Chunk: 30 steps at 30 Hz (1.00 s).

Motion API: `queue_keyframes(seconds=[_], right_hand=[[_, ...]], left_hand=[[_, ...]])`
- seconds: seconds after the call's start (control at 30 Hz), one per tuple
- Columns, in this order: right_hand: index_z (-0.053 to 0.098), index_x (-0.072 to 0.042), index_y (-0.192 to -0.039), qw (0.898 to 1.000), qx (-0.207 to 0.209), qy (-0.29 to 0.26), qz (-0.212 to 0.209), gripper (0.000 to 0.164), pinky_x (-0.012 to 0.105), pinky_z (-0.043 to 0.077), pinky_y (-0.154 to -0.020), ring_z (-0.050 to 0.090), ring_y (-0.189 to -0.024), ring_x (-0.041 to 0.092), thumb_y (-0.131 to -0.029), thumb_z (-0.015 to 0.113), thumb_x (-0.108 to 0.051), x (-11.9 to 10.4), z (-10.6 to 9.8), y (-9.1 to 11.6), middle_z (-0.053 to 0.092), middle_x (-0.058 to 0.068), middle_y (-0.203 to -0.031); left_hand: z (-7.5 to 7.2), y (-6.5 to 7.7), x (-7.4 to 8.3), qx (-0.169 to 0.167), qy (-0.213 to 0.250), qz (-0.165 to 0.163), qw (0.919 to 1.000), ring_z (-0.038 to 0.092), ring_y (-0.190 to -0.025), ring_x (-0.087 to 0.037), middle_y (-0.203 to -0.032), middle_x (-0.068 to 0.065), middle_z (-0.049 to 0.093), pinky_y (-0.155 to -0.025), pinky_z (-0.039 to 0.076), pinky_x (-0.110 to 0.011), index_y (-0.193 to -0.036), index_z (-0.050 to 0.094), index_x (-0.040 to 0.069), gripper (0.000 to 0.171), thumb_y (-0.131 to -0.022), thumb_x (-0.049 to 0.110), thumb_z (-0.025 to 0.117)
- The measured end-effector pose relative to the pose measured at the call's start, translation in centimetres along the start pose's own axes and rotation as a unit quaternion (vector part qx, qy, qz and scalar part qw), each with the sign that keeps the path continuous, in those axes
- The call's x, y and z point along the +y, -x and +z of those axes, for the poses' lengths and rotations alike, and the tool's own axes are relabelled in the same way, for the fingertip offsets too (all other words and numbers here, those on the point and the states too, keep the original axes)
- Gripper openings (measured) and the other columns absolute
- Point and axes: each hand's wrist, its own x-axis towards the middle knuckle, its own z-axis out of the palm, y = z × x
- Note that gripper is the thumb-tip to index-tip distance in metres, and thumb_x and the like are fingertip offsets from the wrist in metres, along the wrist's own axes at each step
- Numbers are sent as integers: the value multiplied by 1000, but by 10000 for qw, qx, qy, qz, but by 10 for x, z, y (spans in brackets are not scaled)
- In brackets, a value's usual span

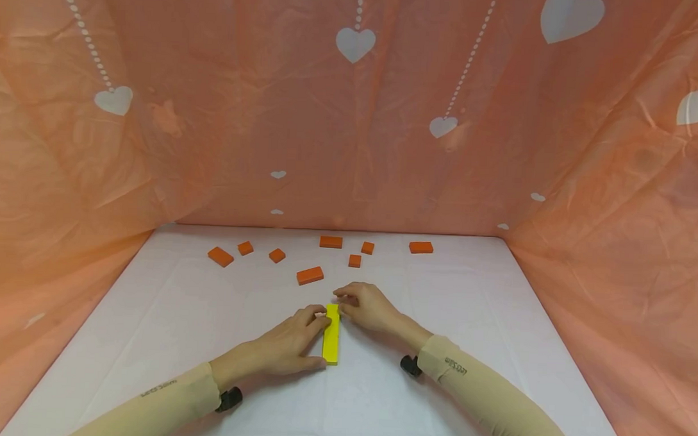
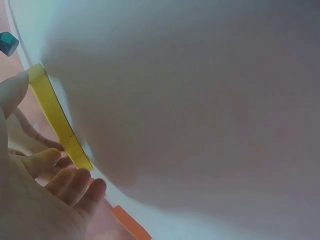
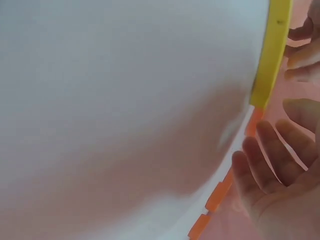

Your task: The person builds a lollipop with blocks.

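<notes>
A long yellow bar (image 1: 331,342) lies lengthwise on the white table, pointing away from me; a faint seam crosses it near its far end in the left wrist view. To its left is my left hand (image 1: 287,344), its thumb at the near end and its forefinger touching the bar near the far end. The other left fingers (image 2: 90,195) extend beyond the bar. My right hand (image 1: 371,308) is at the far right end, thumb close beside the bar and fingers (image 3: 257,160) loosely extended. Whether the right thumb touches it is unclear.
Several orange blocks lie across the table's far part, among them a longer block (image 1: 310,275) just beyond my hands, a small one (image 1: 354,261) and a long one (image 1: 421,247) farther right. An orange curtain with white hearts (image 1: 355,45) encloses the back and sides.
</notes>
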Motion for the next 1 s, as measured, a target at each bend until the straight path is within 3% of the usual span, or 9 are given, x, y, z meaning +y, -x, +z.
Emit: queue_keyframes(seconds=[0.3,0.7,1.0], right_hand=[[70,-5,-133,9975,440,-552,21,32,45,57,-98,67,-116,30,-102,67,-13,4,-3,-35,69,12,-134],[67,-10,-137,9971,152,-708,253,35,40,55,-102,67,-119,27,-103,66,-14,12,4,-73,64,10,-140],[69,-7,-135,9985,-106,-468,-256,35,40,50,-109,61,-130,28,-100,70,-10,12,9,-85,65,12,-141]], left_hand=[[-2,-4,1,-147,-243,262,9993,32,-153,-32,-168,-15,28,-123,31,-50,-157,42,3,83,-96,53,69],[3,-7,-1,-277,-317,230,9988,32,-153,-29,-169,-11,29,-124,30,-49,-156,43,5,81,-97,54,67],[2,-5,-1,-284,-322,195,9989,32,-153,-30,-168,-12,31,-124,30,-49,-155,44,4,81,-97,55,68]])
